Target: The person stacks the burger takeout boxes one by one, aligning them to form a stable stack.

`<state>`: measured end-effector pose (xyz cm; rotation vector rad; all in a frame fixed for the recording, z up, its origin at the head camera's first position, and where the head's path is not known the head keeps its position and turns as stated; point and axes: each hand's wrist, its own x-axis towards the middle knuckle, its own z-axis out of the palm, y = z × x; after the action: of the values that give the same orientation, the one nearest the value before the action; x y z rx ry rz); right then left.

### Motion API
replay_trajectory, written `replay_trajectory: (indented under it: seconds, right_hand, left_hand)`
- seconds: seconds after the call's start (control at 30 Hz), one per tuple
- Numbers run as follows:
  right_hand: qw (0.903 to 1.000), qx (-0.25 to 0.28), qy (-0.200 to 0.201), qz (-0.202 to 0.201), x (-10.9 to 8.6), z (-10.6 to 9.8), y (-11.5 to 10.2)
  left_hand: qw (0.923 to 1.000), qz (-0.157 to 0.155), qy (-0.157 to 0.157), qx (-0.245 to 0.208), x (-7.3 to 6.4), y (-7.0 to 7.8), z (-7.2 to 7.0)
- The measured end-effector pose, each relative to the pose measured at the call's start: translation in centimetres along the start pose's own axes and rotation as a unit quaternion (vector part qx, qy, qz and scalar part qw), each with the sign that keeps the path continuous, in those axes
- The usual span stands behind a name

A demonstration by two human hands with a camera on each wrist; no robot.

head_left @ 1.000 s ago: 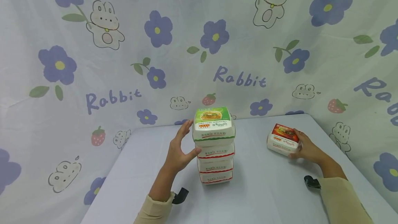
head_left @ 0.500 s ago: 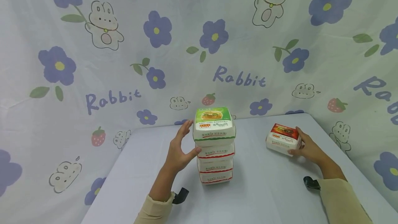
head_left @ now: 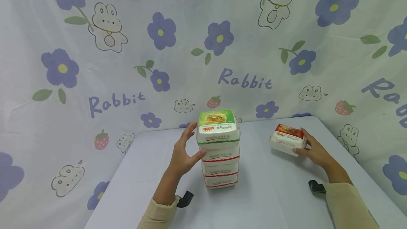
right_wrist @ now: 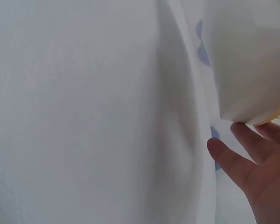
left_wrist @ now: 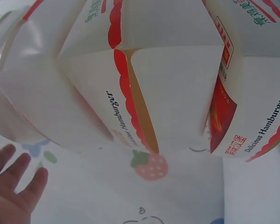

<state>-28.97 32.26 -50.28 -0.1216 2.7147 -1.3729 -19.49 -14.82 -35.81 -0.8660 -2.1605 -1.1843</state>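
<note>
In the head view a stack of burger boxes stands mid-table, a green-topped burger box (head_left: 218, 130) over several red-trimmed burger boxes (head_left: 221, 168). My left hand (head_left: 182, 154) is at the stack's left side, fingers extended along the top box and thumb at the front corner below it. In the left wrist view the left hand's fingers (left_wrist: 18, 177) lie straight, beside the boxes' white and red sides. To the right, my right hand (head_left: 314, 149) pinches a red-topped burger box (head_left: 287, 140) by its right side. The right wrist view shows that box's pale underside (right_wrist: 252, 60) at the fingertips.
The table (head_left: 260, 193) has a white cloth. Behind it hangs a curtain (head_left: 184, 56) printed with rabbits, purple flowers and strawberries. A black wrist strap end (head_left: 185, 199) sticks out by the left sleeve (head_left: 159, 213), and another (head_left: 317, 186) by the right sleeve.
The red-topped burger box in my right hand has shifted slightly left and up, its top now tipped more out of sight. My left hand and the stack have stayed put.
</note>
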Motion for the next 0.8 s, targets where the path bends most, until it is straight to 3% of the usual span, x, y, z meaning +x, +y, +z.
replay_trajectory:
  seconds: [0.53, 0.8]
  right_hand:
    - [0.9996, 0.012, 0.009, -0.026, -0.1, 0.2, -2.1]
    - [0.9986, 0.007, 0.012, -0.052, -0.2, -0.3, -3.5]
  left_hand:
    - [0.9998, 0.019, 0.006, 0.003, 0.5, 0.1, 0.0]
    - [0.9997, 0.020, 0.007, 0.012, -0.1, -3.8, 0.7]
